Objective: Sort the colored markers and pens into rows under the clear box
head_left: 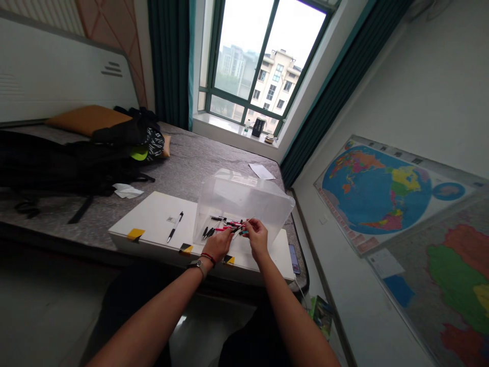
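Observation:
My left hand (217,248), with a watch and red bracelet at its wrist, is closed with its fingertips among pen parts. My right hand (257,237) meets it, thumb and fingers pinched on a thin pale pen part. Which piece sits in each hand is hard to make out. Black pen parts (207,233) and red pen parts (231,224) lie loose in the translucent plastic box (244,196), which rests on its side with its opening towards me. To the left, a whole black-and-white pen (175,227) lies on the white board (147,219).
Yellow-and-black tape (135,234) marks the board's front edge. The board lies on a grey bed surface (191,158). A crumpled tissue (128,190), a black bag (76,158), a paper sheet (262,171) and a phone (294,259) lie around it. Wall maps hang right.

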`<state>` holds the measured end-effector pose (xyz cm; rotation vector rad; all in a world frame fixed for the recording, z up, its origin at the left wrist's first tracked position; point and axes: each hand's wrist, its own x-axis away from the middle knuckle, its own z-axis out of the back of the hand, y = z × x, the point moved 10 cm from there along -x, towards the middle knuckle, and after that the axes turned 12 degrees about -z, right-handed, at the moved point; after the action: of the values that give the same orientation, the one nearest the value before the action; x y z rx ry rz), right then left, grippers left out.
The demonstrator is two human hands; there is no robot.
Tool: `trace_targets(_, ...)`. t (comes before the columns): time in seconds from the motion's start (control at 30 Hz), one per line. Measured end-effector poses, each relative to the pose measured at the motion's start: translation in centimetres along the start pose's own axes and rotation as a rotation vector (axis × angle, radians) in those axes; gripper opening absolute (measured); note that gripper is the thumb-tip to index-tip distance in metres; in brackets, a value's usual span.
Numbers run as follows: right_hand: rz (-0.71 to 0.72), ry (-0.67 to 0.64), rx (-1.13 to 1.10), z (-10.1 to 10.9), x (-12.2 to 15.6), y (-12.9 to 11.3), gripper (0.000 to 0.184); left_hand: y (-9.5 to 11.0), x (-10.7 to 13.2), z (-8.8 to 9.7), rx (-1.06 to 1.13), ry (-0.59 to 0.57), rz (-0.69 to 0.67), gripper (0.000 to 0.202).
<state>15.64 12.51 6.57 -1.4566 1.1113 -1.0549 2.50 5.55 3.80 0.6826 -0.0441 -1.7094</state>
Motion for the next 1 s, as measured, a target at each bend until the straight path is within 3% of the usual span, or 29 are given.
trace_targets(0.43, -0.135, -0.145, 0.132, -2.4, 0.4, 2.8, 0.036, -0.1, 0.0, 0.2, 0.006, 0.013, 0.005, 0.037)
trace_targets(0.57, -0.089, -0.183, 0.228, -3.0, -0.2, 2.2, 0.036, 0.0, 0.0, 0.2, 0.016, 0.028, -0.005, 0.036)
trace_targets(0.7, -0.102, -0.122, 0.232, -2.2, -3.2, 0.4, 0.037, 0.0, 0.1, 0.7, 0.018, 0.093, -0.011, 0.035)
trace_targets(0.77, -0.165, -0.103, 0.244, -2.1, -4.8, -0.1, 0.035, 0.5, 0.1, 0.6, 0.0, 0.085, -0.064, 0.036)
trace_targets(0.87, -0.309, -0.147, 0.337, -3.3, -6.2, 0.8, 0.034, 2.1, 0.2, 0.0, -0.057, 0.048, -0.245, 0.037)
trace_targets(1.0, -0.472, -0.195, 0.585, -5.8, -6.0, 3.8, 0.059, 3.8, 0.5, -0.9, -0.133, 0.032, -0.43, 0.038)
